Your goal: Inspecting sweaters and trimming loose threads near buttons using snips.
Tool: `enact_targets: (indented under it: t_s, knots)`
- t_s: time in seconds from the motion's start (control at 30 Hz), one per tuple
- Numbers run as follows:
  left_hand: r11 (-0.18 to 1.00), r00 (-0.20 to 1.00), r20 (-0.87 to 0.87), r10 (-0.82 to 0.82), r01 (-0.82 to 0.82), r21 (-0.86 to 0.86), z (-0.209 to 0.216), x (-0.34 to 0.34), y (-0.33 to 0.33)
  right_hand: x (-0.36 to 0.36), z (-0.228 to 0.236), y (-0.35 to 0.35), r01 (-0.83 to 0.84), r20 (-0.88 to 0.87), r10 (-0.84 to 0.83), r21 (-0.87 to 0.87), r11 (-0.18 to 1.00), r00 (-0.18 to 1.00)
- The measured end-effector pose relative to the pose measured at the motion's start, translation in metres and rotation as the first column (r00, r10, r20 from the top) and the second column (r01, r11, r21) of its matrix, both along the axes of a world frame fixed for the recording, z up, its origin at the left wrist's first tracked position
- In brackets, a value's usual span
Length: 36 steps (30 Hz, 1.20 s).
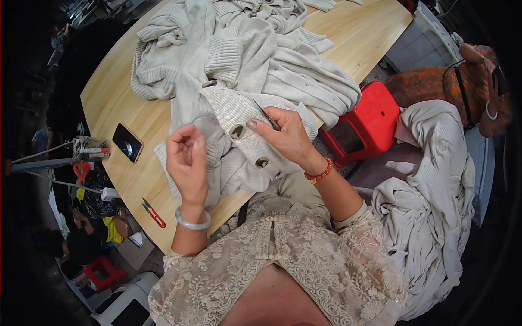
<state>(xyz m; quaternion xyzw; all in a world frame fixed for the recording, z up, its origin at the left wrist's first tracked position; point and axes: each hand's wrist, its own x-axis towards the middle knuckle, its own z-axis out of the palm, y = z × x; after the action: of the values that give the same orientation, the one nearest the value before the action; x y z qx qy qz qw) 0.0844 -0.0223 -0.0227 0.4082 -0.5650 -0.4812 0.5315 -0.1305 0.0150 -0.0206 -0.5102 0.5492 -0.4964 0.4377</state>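
Observation:
A light beige knitted cardigan (pixel 223 103) lies across my lap and the table edge, its button band drawn out towards me. Large dark buttons (pixel 237 131) sit along that band. My right hand (pixel 288 135) is closed around a slim dark pointed tool (pixel 266 115), mostly covered by the fingers, with the thumb beside a button. To the left of the band, my left hand (pixel 187 157) is raised above the knit with fingers curled in towards the thumb. Whatever it may pinch is hidden or too small to see.
More beige knitwear (pixel 293 65) is heaped on the wooden table (pixel 157 198). Red-handled thread snips (pixel 154 213) and a phone (pixel 128 143) lie left. A red stool (pixel 370 122) stands right, near piled garments (pixel 429 206). Other people (pixel 478 81) sit nearby.

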Motion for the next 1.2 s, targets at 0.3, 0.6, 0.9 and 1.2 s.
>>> enact_targets:
  t_s: [0.3, 0.6, 0.9, 1.2]
  knots:
    - [0.809, 0.871, -0.308, -0.382, 0.476, 0.345, 0.005, -0.001, -0.003, 0.009, 0.018, 0.012, -0.05, 0.087, 0.051, -0.015, 0.999, 0.995]
    - [0.544, 0.894, 0.411, 0.179, 0.258, -0.798, -0.003, -0.009, -0.004, 0.003, 0.004, 0.007, -0.078, 0.35, 0.078, -0.014, 0.997, 0.934]
    - [0.542, 0.866, 0.498, 0.042, 0.399, -0.74, 0.012, -0.014, -0.024, 0.001, 0.01, 0.01, -0.191, 0.527, 0.128, 0.068, 0.979, 0.84]
    - [0.834, 0.964, 0.217, -0.153, 0.244, -0.495, 0.005, -0.028, -0.005, -0.012, 0.03, 0.027, 0.1, -0.409, -0.216, -0.285, 0.953, 0.887]
